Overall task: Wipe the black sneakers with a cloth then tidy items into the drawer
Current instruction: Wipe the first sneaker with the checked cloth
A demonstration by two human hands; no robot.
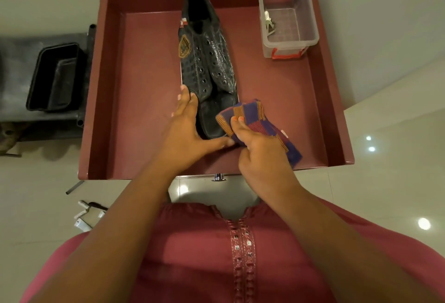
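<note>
Black sneaker lying in the open drawer, both hands working at its toe.

The black sneaker is lying lengthwise in the maroon drawer, heel resting over the far rim, toe pointing toward the person. The left hand is pressing on the toe's left edge with fingers spread wide. The right hand is gripping a folded checked cloth, its fingers curling round it, against the toe's right side. A clear plastic box is occupying the far right corner; bare drawer floor is lying open along both sides.
</note>
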